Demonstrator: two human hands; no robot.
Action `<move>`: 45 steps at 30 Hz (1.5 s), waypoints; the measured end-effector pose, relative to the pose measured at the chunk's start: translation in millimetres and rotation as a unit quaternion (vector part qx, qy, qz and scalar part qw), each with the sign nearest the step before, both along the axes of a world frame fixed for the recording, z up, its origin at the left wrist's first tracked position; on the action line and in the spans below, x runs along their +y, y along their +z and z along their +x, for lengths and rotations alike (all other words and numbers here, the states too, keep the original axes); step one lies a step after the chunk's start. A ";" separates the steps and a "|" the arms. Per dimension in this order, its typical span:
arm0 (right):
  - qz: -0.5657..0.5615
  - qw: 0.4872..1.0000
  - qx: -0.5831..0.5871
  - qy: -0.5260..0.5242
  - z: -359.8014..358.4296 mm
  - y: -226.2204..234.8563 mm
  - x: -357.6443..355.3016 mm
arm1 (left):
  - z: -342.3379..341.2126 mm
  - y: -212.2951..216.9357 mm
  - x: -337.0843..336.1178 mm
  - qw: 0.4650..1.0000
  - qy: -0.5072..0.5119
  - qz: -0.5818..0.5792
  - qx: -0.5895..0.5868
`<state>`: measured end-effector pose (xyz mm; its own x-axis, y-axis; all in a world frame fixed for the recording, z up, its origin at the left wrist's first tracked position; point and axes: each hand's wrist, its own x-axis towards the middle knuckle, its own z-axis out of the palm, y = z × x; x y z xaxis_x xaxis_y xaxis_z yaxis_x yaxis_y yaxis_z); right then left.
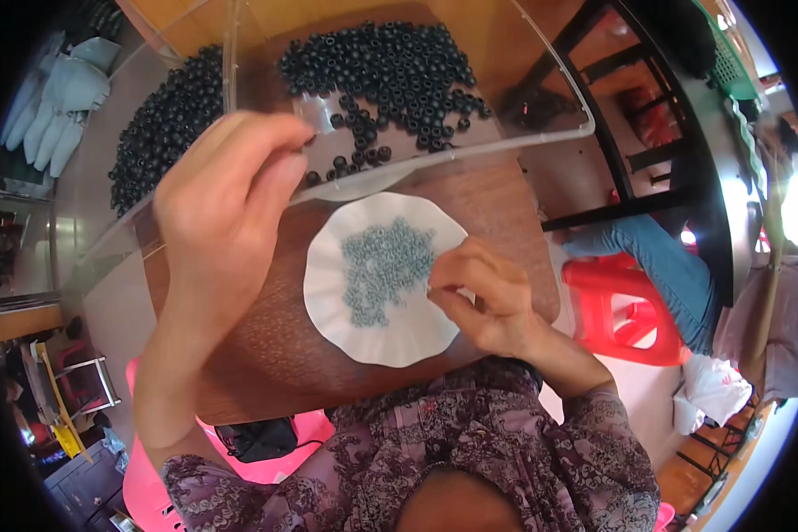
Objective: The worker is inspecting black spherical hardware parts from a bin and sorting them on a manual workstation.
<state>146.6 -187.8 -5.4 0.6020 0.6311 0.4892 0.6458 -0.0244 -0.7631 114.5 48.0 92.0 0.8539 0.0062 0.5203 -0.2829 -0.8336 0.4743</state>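
Pinched tight, the grip of the right hand (488, 297) closes thumb and forefinger at the right rim of a white paper dish (328, 293); whatever sits between the fingertips is too small to make out, though they touch the edge of the pile of small grey-blue rings (386, 266) heaped in the middle of the dish. That dish lies flat on the brown wooden worktop (266, 355), just in front of the person's chest.

Raised above the worktop, the left hand (226, 199) has its fingers curled together near the front edge of a clear plastic tray (550, 115). Whether that grip holds anything I cannot tell, since the fingers hide their own tips.

Inside the tray lies a spread of black round beads (390, 71), thick at the far side and thinning toward the near wall. A second heap of black beads (164, 124) lies to the left, beyond the tray's side wall.

Pale blue gloves (58, 102) rest at the far left. To the right of the worktop stands a red plastic stool (621, 310), with another person's leg in blue jeans (665, 262) just above it.
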 end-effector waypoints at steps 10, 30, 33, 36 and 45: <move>0.024 0.998 0.046 0.046 9.5 -4.9 1.1 | 140.4 -42.3 31.8 0.949 -0.086 0.195 0.232; 0.050 0.992 0.109 0.035 20.9 -11.5 -4.1 | 160.1 -86.6 9.3 0.888 -0.111 0.275 0.351; 0.049 0.993 0.107 0.029 20.5 -13.3 -3.7 | 159.5 -87.6 8.4 0.886 -0.116 0.285 0.346; 0.051 0.993 0.102 0.024 18.6 -13.1 -4.1 | 160.3 -85.2 7.1 0.877 -0.118 0.315 0.343; 0.053 0.995 0.081 -0.003 7.8 -8.5 -13.2 | 133.7 -29.6 14.1 0.911 -0.149 -0.133 0.361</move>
